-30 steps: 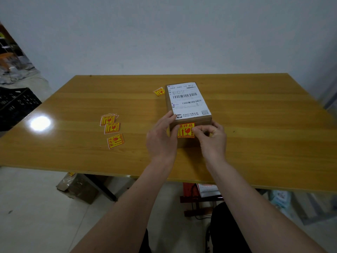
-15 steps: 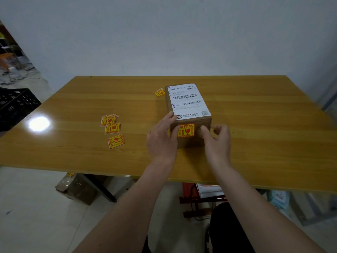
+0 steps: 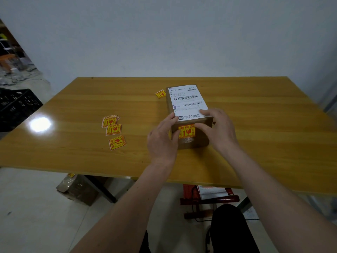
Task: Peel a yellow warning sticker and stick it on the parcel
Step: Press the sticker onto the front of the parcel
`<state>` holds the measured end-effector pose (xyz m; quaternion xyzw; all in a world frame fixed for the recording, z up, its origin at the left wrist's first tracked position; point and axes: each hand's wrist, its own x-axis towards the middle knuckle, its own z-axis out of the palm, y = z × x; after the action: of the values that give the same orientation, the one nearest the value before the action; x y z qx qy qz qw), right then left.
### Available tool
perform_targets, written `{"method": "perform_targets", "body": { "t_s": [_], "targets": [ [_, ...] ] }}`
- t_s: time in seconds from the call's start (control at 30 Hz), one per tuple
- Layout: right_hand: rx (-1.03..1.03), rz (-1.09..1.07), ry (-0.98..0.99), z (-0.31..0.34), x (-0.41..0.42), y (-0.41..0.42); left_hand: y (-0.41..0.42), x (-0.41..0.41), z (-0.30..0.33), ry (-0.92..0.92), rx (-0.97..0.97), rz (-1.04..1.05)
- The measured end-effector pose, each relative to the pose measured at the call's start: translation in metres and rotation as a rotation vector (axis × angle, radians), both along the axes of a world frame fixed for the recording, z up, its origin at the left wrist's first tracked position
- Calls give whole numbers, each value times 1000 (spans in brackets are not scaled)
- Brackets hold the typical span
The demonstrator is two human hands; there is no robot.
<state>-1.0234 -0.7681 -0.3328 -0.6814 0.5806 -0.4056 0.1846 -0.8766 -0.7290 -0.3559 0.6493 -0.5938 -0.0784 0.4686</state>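
A brown cardboard parcel [image 3: 189, 143] with a white shipping label [image 3: 187, 100] on top stands mid-table. A yellow and red warning sticker [image 3: 187, 131] is stuck on its near face. My left hand [image 3: 162, 141] grips the parcel's near left corner, thumb by the sticker. My right hand [image 3: 218, 128] grips the near right corner, fingers over the top edge and thumb on the front face beside the sticker.
Several loose yellow stickers [image 3: 114, 129] lie on the wooden table [image 3: 264, 134] to the left, and one more sticker [image 3: 160, 94] lies by the parcel's far left corner. A black crate [image 3: 16, 106] stands at far left. Boxes and a red stool [image 3: 207, 199] sit under the table.
My right hand left the sticker, drew back briefly, then rose to clasp the parcel's near right corner. My left hand stayed on the left corner.
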Motion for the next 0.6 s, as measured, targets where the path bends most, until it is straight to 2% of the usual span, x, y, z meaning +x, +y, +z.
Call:
{"method": "perform_targets", "body": {
  "t_s": [0.13,0.37,0.6],
  "targets": [
    [-24,14,93,-2,2,1,1,-5,-1,-105,30,-6],
    [-86,55,245,-6,-4,0,-1,0,1,-179,33,-60],
    [-77,-51,309,-12,12,4,-1,0,2,-192,55,-77]
  ]
}}
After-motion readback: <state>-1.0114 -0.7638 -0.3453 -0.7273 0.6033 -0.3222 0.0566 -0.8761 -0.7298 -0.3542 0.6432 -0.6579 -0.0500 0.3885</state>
